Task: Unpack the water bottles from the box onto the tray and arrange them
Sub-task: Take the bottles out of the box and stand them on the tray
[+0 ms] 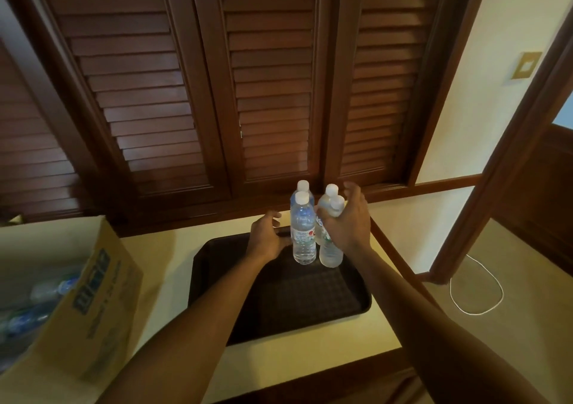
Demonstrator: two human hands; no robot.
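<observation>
Right hand [344,220] first: my fingers are curled round the neck and shoulder of the nearest water bottle [331,242], just under its white cap, and the bottle stands on the far end of the dark tray [279,310]. Just behind my knuckles stands another bottle [329,196], with two more [303,233] to the inside of my palm, one behind the other, all upright and close together. My left hand [269,236] grips nothing; its fingers are loosely bent and rest near the tray's far rim, just beside the front bottle of that pair.

These look full, so I judge each has real weight low down and will tip rather than slide if pushed high. The thin plastic walls should give under a squeeze, and the smooth label band may be slick. The stiffest hold is probably the ribbed shoulder below the cap, or the waist for a steadier carry.

Off beyond my left forearm the cardboard box [93,295] stands open, with more bottles [46,292] lying inside.
</observation>
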